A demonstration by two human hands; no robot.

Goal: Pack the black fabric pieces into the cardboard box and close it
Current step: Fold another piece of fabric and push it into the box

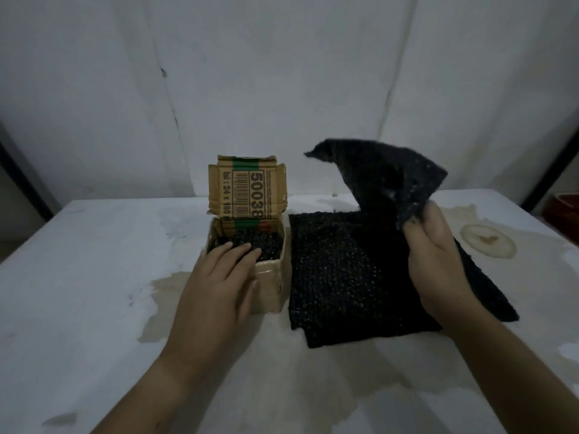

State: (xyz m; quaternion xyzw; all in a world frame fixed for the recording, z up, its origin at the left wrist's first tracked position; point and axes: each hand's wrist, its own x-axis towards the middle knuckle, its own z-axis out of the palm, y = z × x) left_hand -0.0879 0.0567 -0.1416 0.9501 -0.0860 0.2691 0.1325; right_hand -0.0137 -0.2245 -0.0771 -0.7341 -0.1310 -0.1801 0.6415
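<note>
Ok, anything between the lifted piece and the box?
Yes. The left hand lies across the box opening, fingers on the fabric already inside. The lid stands upright at the back, out of the way. Nothing else blocks the piece in the right hand.

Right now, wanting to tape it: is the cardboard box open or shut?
Open. The cardboard box has its lid upright; black fabric shows inside under the left hand.

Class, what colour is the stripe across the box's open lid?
Green stripe; head view shows it best.
</note>
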